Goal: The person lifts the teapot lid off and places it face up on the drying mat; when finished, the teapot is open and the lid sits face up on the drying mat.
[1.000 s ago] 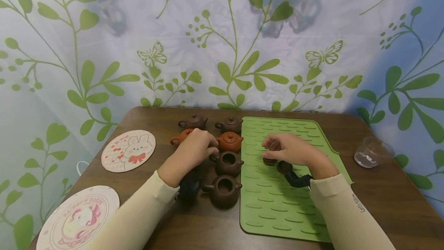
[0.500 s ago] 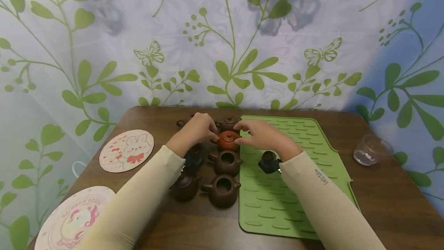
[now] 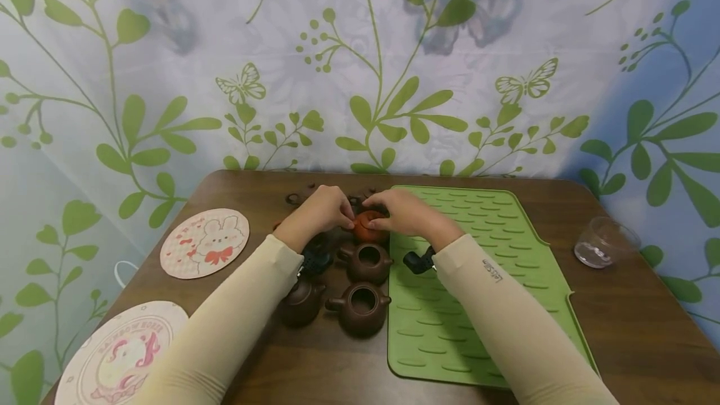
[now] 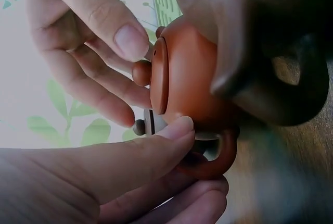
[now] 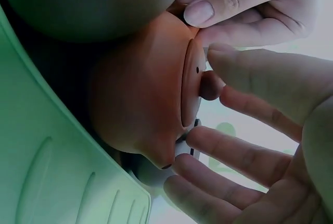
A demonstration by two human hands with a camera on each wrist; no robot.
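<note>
A small orange clay teapot (image 3: 368, 231) stands at the left edge of the green mat (image 3: 450, 330), its lid on. My left hand (image 3: 324, 210) pinches its handle (image 4: 226, 153) between thumb and fingers. Over the lid hovers my right hand (image 3: 407, 212), fingers spread, with thumb (image 5: 229, 60) and index finger on either side of the round lid knob (image 5: 210, 85). In front stand two lidless dark brown teapots, one nearer the hands (image 3: 365, 276) and one closer to me (image 3: 362, 325).
A lidded dark teapot (image 3: 300, 306) sits by my left forearm. More teapots behind are largely covered by the hands. Two round printed mats, one with a rabbit (image 3: 205, 244) and one with a pony (image 3: 120, 355), lie at left. A clear cup (image 3: 602, 244) stands far right.
My right hand has moved left from above the green mat, where small dark lids lay, to the orange teapot's lid. My left hand has shifted slightly onto that teapot's handle.
</note>
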